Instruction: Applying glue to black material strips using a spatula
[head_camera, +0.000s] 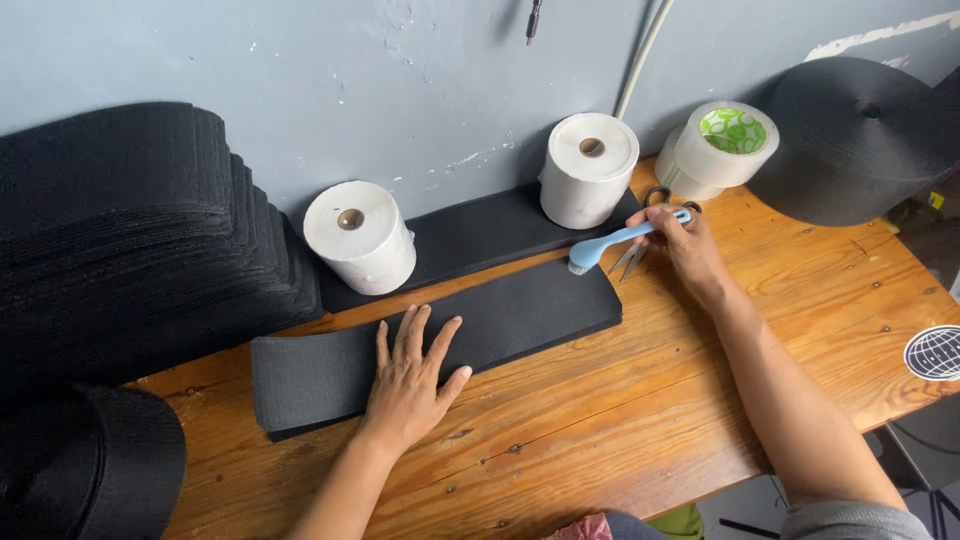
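My left hand (410, 378) lies flat, fingers spread, on the black strip (440, 340) stretched across the wooden table (640, 420). My right hand (685, 245) pinches a blue brush (620, 240) at the strip's far right end, scissors (640, 255) just beneath it. Two white rolls (360, 235) (588, 168) stand on the far side, a tape roll (725, 145) to the right, and a black stack (130, 240) crowds the left.

Matt black woven cloth strip (440, 335) lies on a varnished, knotty wooden table (640, 420) (grain showing clearly). Smooth light-blue plastic brush (620, 240) there, dull metal scissors (632, 258) beside it, and matt white paper rolls (360, 235) behind.
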